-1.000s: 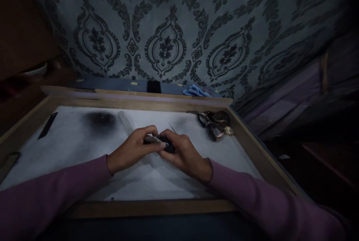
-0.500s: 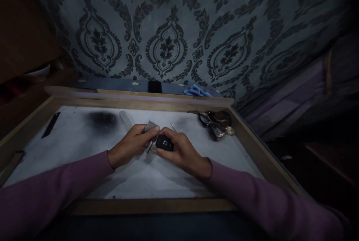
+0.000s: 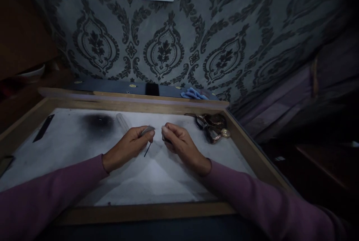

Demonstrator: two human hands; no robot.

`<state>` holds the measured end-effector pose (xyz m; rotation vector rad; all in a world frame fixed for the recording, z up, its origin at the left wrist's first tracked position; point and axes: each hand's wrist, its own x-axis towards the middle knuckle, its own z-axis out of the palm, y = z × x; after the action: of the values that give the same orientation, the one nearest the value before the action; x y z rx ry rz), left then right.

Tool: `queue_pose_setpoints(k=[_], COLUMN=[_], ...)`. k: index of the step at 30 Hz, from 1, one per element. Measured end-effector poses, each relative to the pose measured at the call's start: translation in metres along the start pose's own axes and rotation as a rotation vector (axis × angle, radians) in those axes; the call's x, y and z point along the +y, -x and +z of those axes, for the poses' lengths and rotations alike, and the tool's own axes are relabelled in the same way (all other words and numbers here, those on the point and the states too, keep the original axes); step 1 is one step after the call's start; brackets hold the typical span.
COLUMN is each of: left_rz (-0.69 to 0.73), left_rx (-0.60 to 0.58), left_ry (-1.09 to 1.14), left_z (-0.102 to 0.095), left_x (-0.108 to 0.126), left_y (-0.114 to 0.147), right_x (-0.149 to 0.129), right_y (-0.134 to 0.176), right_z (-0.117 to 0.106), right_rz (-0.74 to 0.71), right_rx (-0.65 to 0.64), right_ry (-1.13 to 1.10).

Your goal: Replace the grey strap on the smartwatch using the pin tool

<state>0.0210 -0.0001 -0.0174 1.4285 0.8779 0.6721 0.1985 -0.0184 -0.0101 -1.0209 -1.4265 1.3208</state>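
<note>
My left hand pinches a small flat grey piece between thumb and fingers. A thin dark rod shows just below these fingers; whether it is gripped or lies on the white surface I cannot tell. To the right, a short gap away, my right hand is closed around a small black object, mostly covered by the fingers. Both hands are over the white bottom of a shallow wooden-rimmed tray. Behind the left hand lies a pale ruler-like strip.
Several wristwatches are heaped at the tray's back right. A black flat strip lies at the left, near a dark smudge. Beyond the back rim are a black phone-like slab and a blue cloth, before a patterned wall.
My hands have moved apart. My right hand has turned and its fingers have closed further, so the black object's face with its round mark is hidden. The view has shifted slightly.
</note>
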Motion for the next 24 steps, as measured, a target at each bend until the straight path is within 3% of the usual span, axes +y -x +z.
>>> queue_pose_setpoints(k=[4,9,17,24], left_rz=[0.0,0.058,0.075,0.112], left_rx=[-0.018,-0.046,-0.064,-0.067], left_ry=[-0.012,-0.023,-0.051,-0.057], left_z=[-0.002,0.0,0.002,0.001], left_x=[-0.004,-0.008,-0.013,-0.016], left_y=[0.0,0.001,0.002,0.001], right_x=[0.001,-0.003,-0.013,-0.005], right_y=[-0.003,-0.006,-0.005,-0.008], right_z=[-0.003,-0.011,-0.018,-0.02], right_rz=[0.239,0.485,0.505,0.548], right_rx=[0.032,-0.143,-0.267,-0.2], right_ry=[-0.27,-0.588,-0.782,-0.761])
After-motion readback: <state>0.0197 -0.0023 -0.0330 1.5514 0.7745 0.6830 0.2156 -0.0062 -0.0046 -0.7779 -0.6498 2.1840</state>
